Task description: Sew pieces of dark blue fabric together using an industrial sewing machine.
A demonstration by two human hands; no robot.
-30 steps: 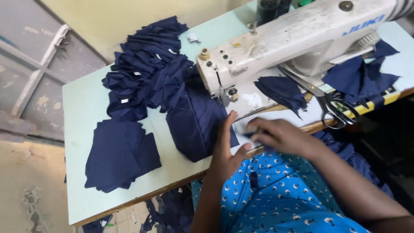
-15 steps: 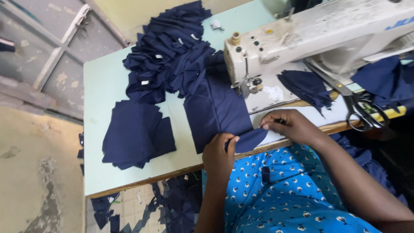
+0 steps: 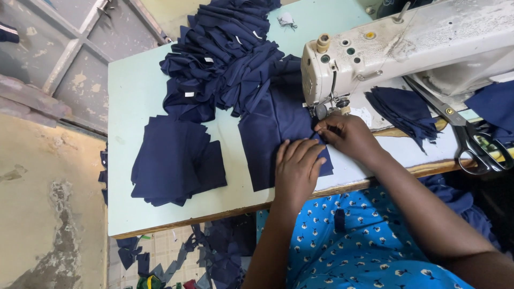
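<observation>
A navy blue fabric piece [image 3: 270, 134] lies flat on the pale green table [image 3: 128, 96], running under the needle of a white sewing machine [image 3: 407, 45]. My left hand [image 3: 297, 168] presses flat on the near end of this fabric, fingers spread toward the needle. My right hand [image 3: 348, 136] pinches the fabric's edge right at the presser foot [image 3: 324, 109], fingers curled on the cloth.
A stack of cut navy pieces [image 3: 174, 160] lies left of the fabric. A large heap of sewn navy pieces [image 3: 225, 59] covers the table's far side. More navy pieces [image 3: 404, 109] and black scissors [image 3: 474, 142] lie right of the machine. Scraps litter the floor [image 3: 176, 257].
My view has shifted right and closer. Both hands have moved up the fabric toward the needle; the right hand now holds the edge at the presser foot.
</observation>
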